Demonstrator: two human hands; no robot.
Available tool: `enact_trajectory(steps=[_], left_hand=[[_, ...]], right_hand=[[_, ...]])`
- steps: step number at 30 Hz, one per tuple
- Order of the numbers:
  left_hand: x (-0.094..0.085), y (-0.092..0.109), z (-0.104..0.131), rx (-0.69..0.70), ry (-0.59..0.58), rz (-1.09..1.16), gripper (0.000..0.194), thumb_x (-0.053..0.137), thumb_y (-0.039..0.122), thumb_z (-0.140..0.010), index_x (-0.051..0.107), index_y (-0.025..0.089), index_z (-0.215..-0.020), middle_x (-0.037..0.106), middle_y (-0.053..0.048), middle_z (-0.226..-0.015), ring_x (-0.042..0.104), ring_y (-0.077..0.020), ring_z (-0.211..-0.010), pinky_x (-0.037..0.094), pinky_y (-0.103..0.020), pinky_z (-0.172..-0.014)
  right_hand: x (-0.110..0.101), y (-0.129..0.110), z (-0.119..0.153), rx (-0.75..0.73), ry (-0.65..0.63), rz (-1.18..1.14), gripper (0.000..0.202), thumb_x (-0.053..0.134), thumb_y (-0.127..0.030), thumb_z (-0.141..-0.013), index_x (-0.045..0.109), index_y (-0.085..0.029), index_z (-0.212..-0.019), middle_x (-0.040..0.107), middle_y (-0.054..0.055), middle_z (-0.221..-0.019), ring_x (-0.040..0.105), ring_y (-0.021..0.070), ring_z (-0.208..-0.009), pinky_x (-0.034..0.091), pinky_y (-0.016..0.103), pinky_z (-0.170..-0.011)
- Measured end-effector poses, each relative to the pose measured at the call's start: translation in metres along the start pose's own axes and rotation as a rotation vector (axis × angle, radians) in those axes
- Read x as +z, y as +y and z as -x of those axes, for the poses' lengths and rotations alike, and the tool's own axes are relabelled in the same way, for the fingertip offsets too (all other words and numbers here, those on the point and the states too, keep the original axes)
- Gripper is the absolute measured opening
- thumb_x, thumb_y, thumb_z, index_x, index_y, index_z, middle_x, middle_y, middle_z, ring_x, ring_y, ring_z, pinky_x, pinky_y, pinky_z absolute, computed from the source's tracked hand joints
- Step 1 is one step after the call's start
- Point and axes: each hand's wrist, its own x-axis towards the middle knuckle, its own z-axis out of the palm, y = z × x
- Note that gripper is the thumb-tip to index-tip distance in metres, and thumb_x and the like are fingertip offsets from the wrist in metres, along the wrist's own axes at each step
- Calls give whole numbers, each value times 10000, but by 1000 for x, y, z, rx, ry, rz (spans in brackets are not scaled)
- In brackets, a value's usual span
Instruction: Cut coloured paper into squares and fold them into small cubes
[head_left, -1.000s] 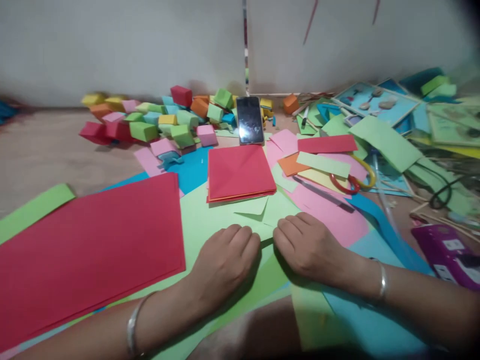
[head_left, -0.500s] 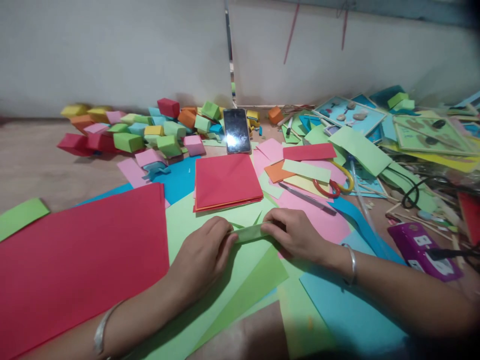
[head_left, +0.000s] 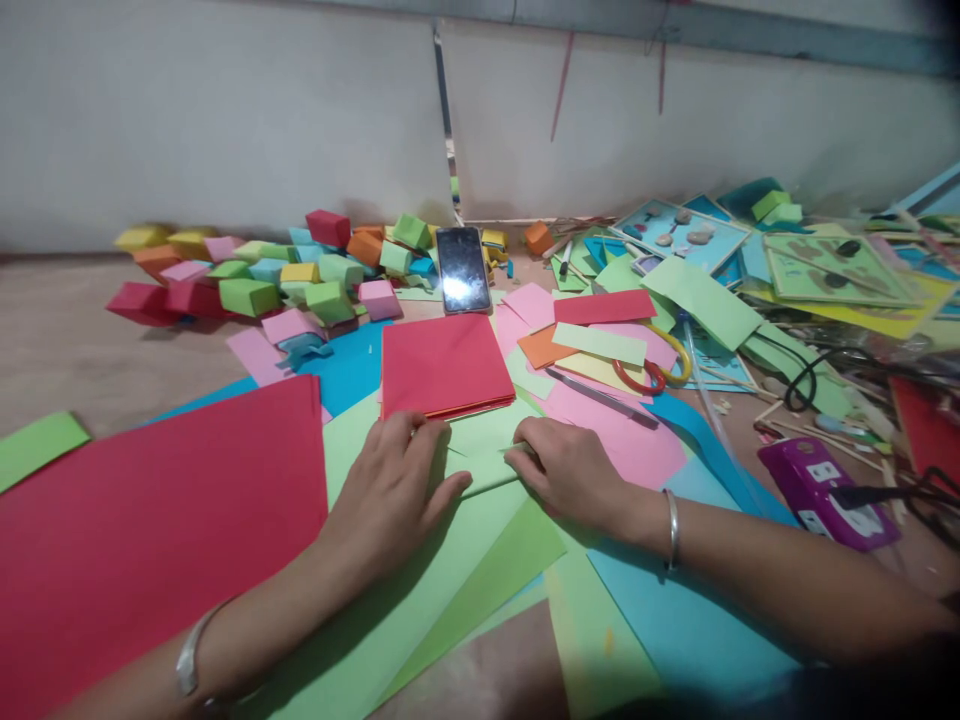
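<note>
A small light green folded paper [head_left: 484, 468] lies on larger green sheets between my hands, in the middle of the view. My left hand [head_left: 397, 490] lies on its left end, fingers apart with the thumb spread along the lower edge. At the right end my right hand [head_left: 562, 468] pinches the paper between thumb and fingers. Just beyond them sits a stack of red square sheets [head_left: 446, 365]. To the left is a large red sheet [head_left: 165, 530].
Coloured paper blocks [head_left: 247, 296] and a phone [head_left: 463, 270] stand near the wall. Scissors [head_left: 637, 377], paper strips, framed craft pieces [head_left: 679, 235] and a purple power strip [head_left: 825, 490] with cables are at the right. Blue sheets [head_left: 675, 620] lie under my right forearm.
My left hand has opened from its pinch and moved onto the paper. The green paper now lies flatter and wider on the sheets. The whole view has shifted slightly.
</note>
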Motion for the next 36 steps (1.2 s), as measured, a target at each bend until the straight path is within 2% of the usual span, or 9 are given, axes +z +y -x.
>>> enact_trajectory(steps=[2, 7, 14, 16, 19, 22, 26, 31, 36], left_hand=[[1, 0, 1, 17, -10, -8, 326, 519, 394, -905, 590, 142, -1100, 557, -156, -1076, 526, -328, -987, 475, -463, -823], [3, 0, 1, -20, -39, 167, 196, 568, 381, -857, 559, 206, -945, 579, -102, -1011, 541, -295, -953, 472, -417, -793], [-5, 6, -6, -266, -119, 530, 221, 607, 347, -745, 520, 223, -906, 591, 16, -713, 549, -192, -620, 435, -309, -572], [-7, 8, -7, -283, -67, 622, 258, 588, 326, -751, 547, 217, -981, 613, 20, -718, 576, -180, -623, 457, -298, -582], [-9, 11, -7, -270, -34, 685, 266, 576, 337, -786, 591, 209, -1018, 676, -22, -797, 632, -200, -714, 502, -321, -644], [-8, 11, -5, -269, -48, 753, 276, 599, 362, -799, 604, 205, -1026, 712, -67, -926, 664, -229, -821, 530, -345, -698], [-6, 10, -4, -344, 3, 855, 313, 620, 364, -812, 569, 198, -1073, 666, -40, -899, 600, -157, -645, 510, -296, -584], [-10, 15, -7, -423, -46, 1110, 444, 648, 375, -792, 473, 176, -1147, 617, 11, -769, 603, -146, -570, 465, -251, -468], [-13, 19, -10, -425, -103, 1150, 330, 654, 355, -767, 530, 162, -1005, 601, 38, -646, 553, -115, -487, 449, -235, -451]], right_hand=[[1, -1, 1, -18, 7, 43, 138, 553, -271, -963, 584, -154, -897, 670, 48, -809, 565, 163, -694, 260, 273, -569], [6, 0, 4, -92, 43, 113, 170, 511, -281, -980, 582, -145, -906, 651, 62, -815, 538, 169, -676, 224, 283, -550], [9, 8, 9, -156, 193, -54, 222, 436, -281, -998, 541, -173, -834, 581, 34, -732, 471, 154, -637, 292, 276, -570], [8, 10, 9, -150, 282, -119, 195, 456, -294, -983, 541, -174, -856, 586, 52, -784, 485, 170, -695, 340, 281, -603], [3, 12, 5, -137, 390, -286, 240, 563, -333, -921, 544, -132, -1052, 603, 117, -982, 521, 203, -843, 425, 309, -693], [-1, 15, 2, -90, 301, -545, 421, 618, -336, -878, 498, -128, -1224, 613, 93, -1008, 534, 171, -784, 445, 296, -678], [2, 14, 2, 13, 130, -792, 212, 591, -310, -876, 567, -181, -1044, 604, 0, -788, 518, 130, -658, 418, 265, -617], [5, 9, 3, 94, 180, -942, 157, 606, -310, -846, 565, -194, -942, 588, -9, -749, 525, 129, -651, 424, 265, -611], [6, 7, 2, 87, 213, -1009, 209, 612, -293, -826, 577, -189, -1004, 598, -1, -772, 539, 134, -669, 449, 272, -624]])
